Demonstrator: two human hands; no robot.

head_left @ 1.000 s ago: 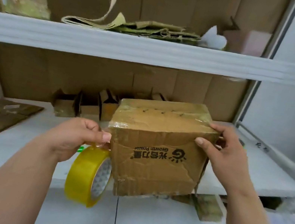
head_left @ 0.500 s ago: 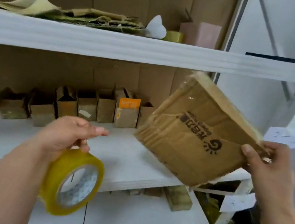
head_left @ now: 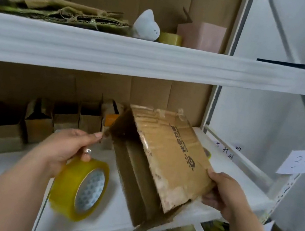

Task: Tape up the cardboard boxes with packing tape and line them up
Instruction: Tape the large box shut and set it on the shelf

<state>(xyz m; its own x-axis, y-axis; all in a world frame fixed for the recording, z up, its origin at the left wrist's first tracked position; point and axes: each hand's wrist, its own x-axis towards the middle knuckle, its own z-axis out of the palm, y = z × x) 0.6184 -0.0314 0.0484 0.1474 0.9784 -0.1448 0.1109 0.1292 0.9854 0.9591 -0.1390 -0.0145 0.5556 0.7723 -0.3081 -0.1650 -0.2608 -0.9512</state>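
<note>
One box in hand, not yet placed in line.

My right hand (head_left: 223, 195) grips the taped cardboard box (head_left: 168, 157), tilted above the shelf (head_left: 16, 168); my left hand (head_left: 66, 147) holds the tape roll (head_left: 82, 186). Small boxes (head_left: 39, 126) stand lined along the back. I judge placement remains.

I see my right hand (head_left: 224, 195) at four o'clock gripping the lower corner of a tilted cardboard box (head_left: 168, 159), printed face up. My left hand (head_left: 64, 146) at eight o'clock holds a yellow tape roll (head_left: 81, 188), its forefinger touching the box's upper left corner. At nine o'clock small open boxes (head_left: 40, 122) stand in a row along the white shelf (head_left: 6, 167).
</note>
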